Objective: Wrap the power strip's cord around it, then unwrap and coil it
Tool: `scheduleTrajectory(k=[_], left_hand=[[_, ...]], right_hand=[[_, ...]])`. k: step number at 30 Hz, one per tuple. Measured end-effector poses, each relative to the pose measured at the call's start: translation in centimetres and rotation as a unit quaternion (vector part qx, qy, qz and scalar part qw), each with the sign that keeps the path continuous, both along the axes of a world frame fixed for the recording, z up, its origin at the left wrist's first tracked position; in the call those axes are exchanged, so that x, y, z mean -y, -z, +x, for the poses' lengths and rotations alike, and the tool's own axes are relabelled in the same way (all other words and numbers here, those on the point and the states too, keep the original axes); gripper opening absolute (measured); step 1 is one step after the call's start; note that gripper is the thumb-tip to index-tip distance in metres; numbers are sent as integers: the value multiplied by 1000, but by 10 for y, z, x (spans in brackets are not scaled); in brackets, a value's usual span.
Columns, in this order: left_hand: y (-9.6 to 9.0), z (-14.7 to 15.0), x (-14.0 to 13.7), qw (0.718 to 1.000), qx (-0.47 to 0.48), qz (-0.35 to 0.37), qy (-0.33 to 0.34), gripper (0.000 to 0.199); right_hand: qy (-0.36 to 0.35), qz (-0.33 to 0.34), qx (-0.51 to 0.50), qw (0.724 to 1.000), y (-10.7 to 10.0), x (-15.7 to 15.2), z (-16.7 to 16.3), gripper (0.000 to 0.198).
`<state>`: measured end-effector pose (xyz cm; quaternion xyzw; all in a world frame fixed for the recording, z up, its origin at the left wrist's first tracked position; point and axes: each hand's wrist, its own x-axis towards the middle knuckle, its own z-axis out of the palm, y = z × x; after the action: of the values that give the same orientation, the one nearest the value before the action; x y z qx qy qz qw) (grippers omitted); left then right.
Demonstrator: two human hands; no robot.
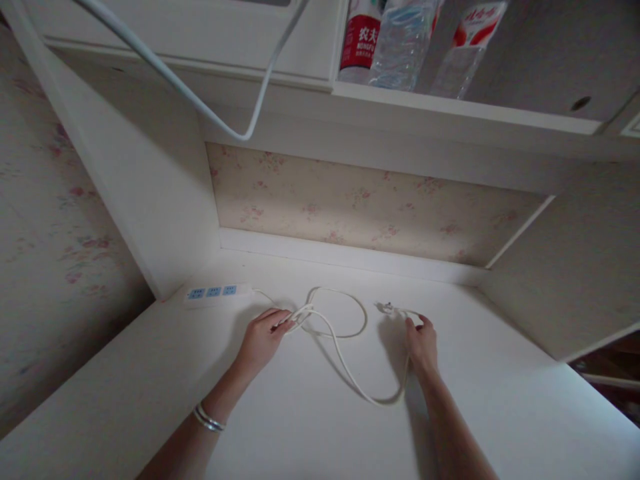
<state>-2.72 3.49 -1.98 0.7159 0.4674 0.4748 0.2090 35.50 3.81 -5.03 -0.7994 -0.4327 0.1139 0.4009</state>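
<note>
A white power strip (214,294) with three blue socket panels lies at the left on the white desk. Its white cord (345,363) runs to the right and forms loops on the surface. My left hand (264,337) is closed on a bunched part of the cord, just right of the strip. Beyond the loops, my right hand (421,340) pinches the cord close to its plug (386,307). The plug points left, with its prongs showing. From the right hand, the slack hangs down and curves back toward the left hand.
An overhead shelf (470,115) holds several plastic bottles (360,40). A bent pale tube (200,107) hangs in front of it at the upper left. Side panels (150,167) enclose the desk (300,427), and flowered wallpaper (345,207) covers the wall behind.
</note>
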Motion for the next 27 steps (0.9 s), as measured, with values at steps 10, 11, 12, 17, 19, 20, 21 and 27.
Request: scheduleTrajectory(k=[10, 11, 12, 17, 19, 20, 21, 27], left_hand=[[-4, 16, 20, 984, -122, 36, 121, 21], [-3, 17, 21, 982, -132, 41, 126, 21], [-3, 18, 22, 981, -137, 45, 130, 22], [-4, 21, 26, 981, -153, 41, 114, 21], [-4, 22, 26, 982, -159, 34, 92, 20], [-4, 22, 26, 983, -161, 33, 82, 20], [-4, 21, 26, 984, -161, 33, 74, 20], [-2, 21, 24, 985, -155, 40, 69, 20]], right_hand=[[124, 71, 246, 959, -25, 30, -17, 39], [92, 102, 249, 959, -27, 31, -24, 36], [51, 126, 229, 964, -30, 33, -33, 33], [-252, 120, -4, 960, -38, 47, -107, 32], [-357, 85, -31, 930, -40, 53, -140, 30], [-374, 72, -51, 923, -41, 55, -153, 31], [-376, 65, -71, 922, -42, 56, -164, 33], [-345, 106, -69, 930, -46, 50, -190, 31]])
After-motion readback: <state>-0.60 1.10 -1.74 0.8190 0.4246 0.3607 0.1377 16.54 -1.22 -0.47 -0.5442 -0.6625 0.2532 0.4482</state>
